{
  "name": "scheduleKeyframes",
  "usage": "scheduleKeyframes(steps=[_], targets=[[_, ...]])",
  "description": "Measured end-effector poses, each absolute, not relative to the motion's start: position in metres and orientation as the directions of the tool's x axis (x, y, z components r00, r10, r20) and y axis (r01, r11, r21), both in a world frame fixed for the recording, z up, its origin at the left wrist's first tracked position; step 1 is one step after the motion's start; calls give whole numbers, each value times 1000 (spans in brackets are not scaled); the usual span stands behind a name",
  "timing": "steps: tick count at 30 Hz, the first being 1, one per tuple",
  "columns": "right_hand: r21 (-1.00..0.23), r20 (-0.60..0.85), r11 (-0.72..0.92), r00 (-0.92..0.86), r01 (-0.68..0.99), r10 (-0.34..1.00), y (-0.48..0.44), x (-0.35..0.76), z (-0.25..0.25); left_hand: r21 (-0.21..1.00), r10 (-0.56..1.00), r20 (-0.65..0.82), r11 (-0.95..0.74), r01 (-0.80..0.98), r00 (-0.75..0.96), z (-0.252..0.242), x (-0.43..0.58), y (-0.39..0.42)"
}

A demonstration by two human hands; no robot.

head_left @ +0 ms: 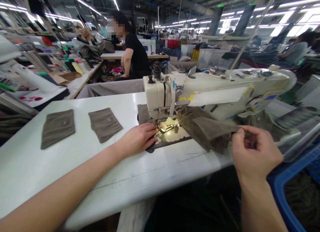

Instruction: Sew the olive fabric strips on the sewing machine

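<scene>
My left hand [140,138] rests on the white table [82,165], fingers together and pressed down beside the presser foot [167,127] of the cream sewing machine [212,88]. Whether fabric lies under the fingertips is hard to make out. My right hand [255,152] is closed in a pinch on the edge of a grey-brown fabric piece [210,130] that lies folded under the machine arm, right of the needle plate [172,133].
Two flat grey-brown pocket pieces [58,127] [105,123] lie on the table to the left. A blue bin [287,188] stands at the lower right. A person in a black top [135,57] sits at the station ahead; other workers and tables fill the background.
</scene>
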State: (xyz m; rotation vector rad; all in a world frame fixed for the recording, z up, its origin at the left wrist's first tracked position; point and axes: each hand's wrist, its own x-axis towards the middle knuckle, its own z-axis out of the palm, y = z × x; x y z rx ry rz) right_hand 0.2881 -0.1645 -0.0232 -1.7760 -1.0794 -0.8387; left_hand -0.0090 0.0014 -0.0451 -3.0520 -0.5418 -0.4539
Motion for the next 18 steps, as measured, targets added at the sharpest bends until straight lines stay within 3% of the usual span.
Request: scheduleKeyframes(steps=[6, 18], targets=[[-355, 846, -251, 423, 901, 323, -167, 288, -24, 32, 367, 268, -927, 373, 891, -44, -8, 7], [-520, 768, -177, 548, 836, 332, -173, 279, -25, 23, 383, 320, -917, 397, 866, -48, -6, 3]])
